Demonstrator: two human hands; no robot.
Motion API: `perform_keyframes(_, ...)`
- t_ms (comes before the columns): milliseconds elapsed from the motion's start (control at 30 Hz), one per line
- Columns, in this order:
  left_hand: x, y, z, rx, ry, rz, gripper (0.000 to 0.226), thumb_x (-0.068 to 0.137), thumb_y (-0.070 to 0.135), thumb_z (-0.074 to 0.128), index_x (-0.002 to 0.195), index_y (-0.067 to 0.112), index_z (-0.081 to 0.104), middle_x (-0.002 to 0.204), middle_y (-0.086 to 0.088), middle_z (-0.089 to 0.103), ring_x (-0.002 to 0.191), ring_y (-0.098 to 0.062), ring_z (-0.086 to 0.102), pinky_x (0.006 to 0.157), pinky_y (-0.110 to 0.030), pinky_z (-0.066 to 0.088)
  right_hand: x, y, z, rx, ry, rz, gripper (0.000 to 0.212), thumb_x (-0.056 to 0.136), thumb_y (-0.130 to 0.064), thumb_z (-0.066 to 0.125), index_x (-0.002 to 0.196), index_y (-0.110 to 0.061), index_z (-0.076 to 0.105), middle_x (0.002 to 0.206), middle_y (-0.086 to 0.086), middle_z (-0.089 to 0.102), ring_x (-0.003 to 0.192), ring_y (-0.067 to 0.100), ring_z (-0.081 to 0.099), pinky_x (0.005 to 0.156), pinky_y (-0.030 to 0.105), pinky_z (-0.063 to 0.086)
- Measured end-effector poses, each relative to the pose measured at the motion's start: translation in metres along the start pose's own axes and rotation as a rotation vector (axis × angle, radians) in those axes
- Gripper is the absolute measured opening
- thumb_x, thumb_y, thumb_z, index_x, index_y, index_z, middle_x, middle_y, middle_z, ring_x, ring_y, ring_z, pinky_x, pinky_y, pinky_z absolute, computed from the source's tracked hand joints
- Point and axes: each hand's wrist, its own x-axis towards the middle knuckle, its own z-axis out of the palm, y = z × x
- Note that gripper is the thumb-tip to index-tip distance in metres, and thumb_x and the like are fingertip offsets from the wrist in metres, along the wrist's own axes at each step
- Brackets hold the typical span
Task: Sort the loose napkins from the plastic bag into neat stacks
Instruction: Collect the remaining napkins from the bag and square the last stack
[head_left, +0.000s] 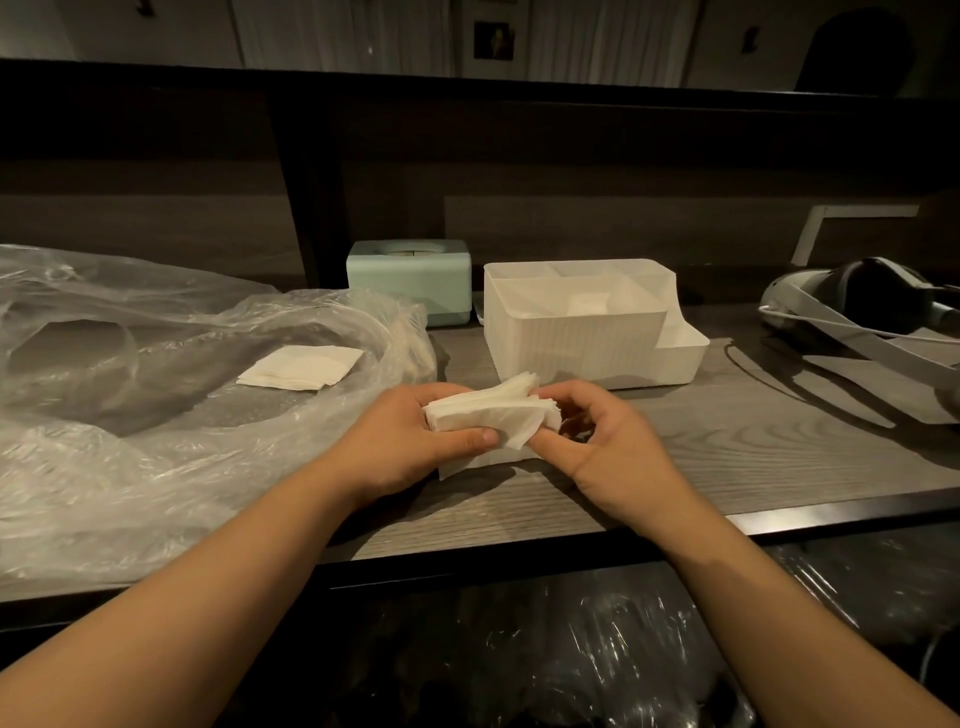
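1. Left hand (410, 441) — grips a bundle of white paper napkins (488, 410) above the grey wood-grain desk (727, 447).
2. Right hand (597, 436) — fingers curled at the bundle's right edge, apparently pinching it.
3. Flat napkin stack (304, 368) — on the crinkled clear plastic bag (104, 415).

Mint tissue box (409, 280), white compartment organizer (582, 332), headset (862, 306), wood-grain desk (753, 447)

The plastic bag (156, 415) runs off the left edge. Right of the white organizer (582, 332), the headset (872, 306) is cut by the right edge.
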Motion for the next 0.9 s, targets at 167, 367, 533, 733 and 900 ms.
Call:
perform_keyframes(167, 0.0003, 0.0011, 0.0001, 0.008, -0.003, 0.003, 0.041, 0.076, 0.025, 0.089, 0.114, 0.028, 0.073, 0.099, 0.011, 0.077, 0.091, -0.003, 0.071, 0.076, -0.014, 0.051, 0.0014, 0.0013, -0.0002, 0.010, -0.001, 0.003, 0.028, 0.082, -0.023, 0.084, 0.105, -0.031, 0.070, 0.091, -0.012, 0.070, 0.077, 0.001, 0.062, 0.067, 0.016, 0.051)
perform_keyframes(367, 0.0014, -0.0002, -0.0006, 0.015, 0.020, 0.007, 0.050, 0.075, 0.031, 0.089, 0.121, 0.031, 0.070, 0.105, 0.013, 0.076, 0.096, -0.003, 0.071, 0.080, -0.014, 0.051, 0.0008, -0.0071, 0.0005, 0.098, -0.059, 0.048, 0.039, 0.080, -0.016, 0.084, 0.114, -0.023, 0.066, 0.096, -0.008, 0.071, 0.079, -0.005, 0.066, 0.066, 0.013, 0.052)
perform_keyframes(533, 0.0018, -0.0001, -0.0016, 0.059, 0.000, 0.008, 0.053, 0.074, 0.034, 0.090, 0.121, 0.036, 0.067, 0.109, 0.016, 0.075, 0.100, -0.003, 0.070, 0.087, -0.020, 0.056, 0.0041, -0.0052, 0.0016, 0.031, -0.066, 0.032, 0.023, 0.082, -0.022, 0.083, 0.098, -0.028, 0.068, 0.077, -0.021, 0.069, 0.067, -0.004, 0.061, 0.061, 0.014, 0.048)
perform_keyframes(733, 0.0022, -0.0029, -0.0015, 0.054, -0.038, 0.006, 0.037, 0.080, 0.029, 0.087, 0.114, 0.033, 0.072, 0.098, 0.010, 0.078, 0.089, -0.006, 0.070, 0.079, -0.022, 0.053, 0.0092, 0.0008, 0.0027, -0.071, -0.006, 0.040, 0.066, 0.077, -0.031, 0.087, 0.133, -0.033, 0.052, 0.121, -0.012, 0.057, 0.108, 0.005, 0.057, 0.087, 0.019, 0.051)
perform_keyframes(900, 0.0013, -0.0004, -0.0046, 0.140, -0.103, 0.000, 0.068, 0.078, 0.033, 0.088, 0.140, 0.036, 0.059, 0.120, 0.020, 0.070, 0.107, 0.002, 0.066, 0.097, -0.022, 0.052, 0.0081, -0.0075, -0.0029, -0.008, -0.197, 0.098, 0.066, 0.076, -0.026, 0.088, 0.132, -0.037, 0.055, 0.119, -0.014, 0.062, 0.109, 0.005, 0.061, 0.082, 0.013, 0.053)
